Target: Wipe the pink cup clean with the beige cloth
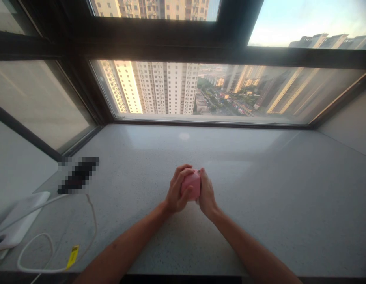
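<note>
A small rounded pink object [192, 184] is held between both my hands above the middle of a grey speckled window ledge [260, 205]. My left hand [177, 191] wraps its fingers over the top and left side of it. My right hand [206, 193] presses against its right side, fingers together. Most of the object is hidden by my fingers, so I cannot tell what it is.
A white power bank [19, 221] lies at the left edge with a looping white cable [53, 252] carrying a yellow tag [72, 256]. A dark blurred item [78, 175] lies beyond it. A large window [206, 90] rises behind the ledge.
</note>
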The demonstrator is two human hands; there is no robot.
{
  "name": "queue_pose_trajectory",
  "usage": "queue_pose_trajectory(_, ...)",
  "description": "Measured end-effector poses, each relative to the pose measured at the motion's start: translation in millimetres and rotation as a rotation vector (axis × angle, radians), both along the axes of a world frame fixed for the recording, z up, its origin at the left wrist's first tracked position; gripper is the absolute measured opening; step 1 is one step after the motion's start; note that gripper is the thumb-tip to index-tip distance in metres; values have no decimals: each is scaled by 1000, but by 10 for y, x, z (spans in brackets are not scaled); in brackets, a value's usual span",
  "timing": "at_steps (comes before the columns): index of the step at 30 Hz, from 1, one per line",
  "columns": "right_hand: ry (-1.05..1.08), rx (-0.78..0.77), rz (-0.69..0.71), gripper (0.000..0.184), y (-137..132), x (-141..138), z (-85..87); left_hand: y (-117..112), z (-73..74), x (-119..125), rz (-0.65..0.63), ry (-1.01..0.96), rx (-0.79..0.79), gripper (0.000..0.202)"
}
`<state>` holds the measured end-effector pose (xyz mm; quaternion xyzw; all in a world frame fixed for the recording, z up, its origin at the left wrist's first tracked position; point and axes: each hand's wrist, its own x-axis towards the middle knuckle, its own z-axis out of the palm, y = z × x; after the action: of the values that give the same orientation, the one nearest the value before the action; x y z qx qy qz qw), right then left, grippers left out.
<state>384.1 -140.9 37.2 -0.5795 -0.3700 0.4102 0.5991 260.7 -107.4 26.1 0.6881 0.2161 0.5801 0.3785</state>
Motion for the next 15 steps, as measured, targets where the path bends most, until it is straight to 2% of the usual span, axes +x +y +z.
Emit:
queue_pose_trajectory(2,-77,31,23,70,-11,-7,-3,24,11,12,-75,-35,-167,51)
queue_pose_trajectory(5,-317,179,183,69,-31,36,-33,77,-8,55,-253,-128,-557,51)
queue_pose_trajectory(8,-429,252,283,68,-18,105,-53,122,-66,69,-326,-191,-719,53)
queue_pose_trajectory(11,-318,181,275,68,25,136,-40,138,-116,21,-291,-181,-640,61)
queue_pose_trajectory(13,-149,112,235,66,53,128,-16,133,-131,-27,-271,-123,-456,73)
queue_pose_trajectory(15,63,52,150,65,68,107,7,116,-135,-55,-258,-7,-208,93)
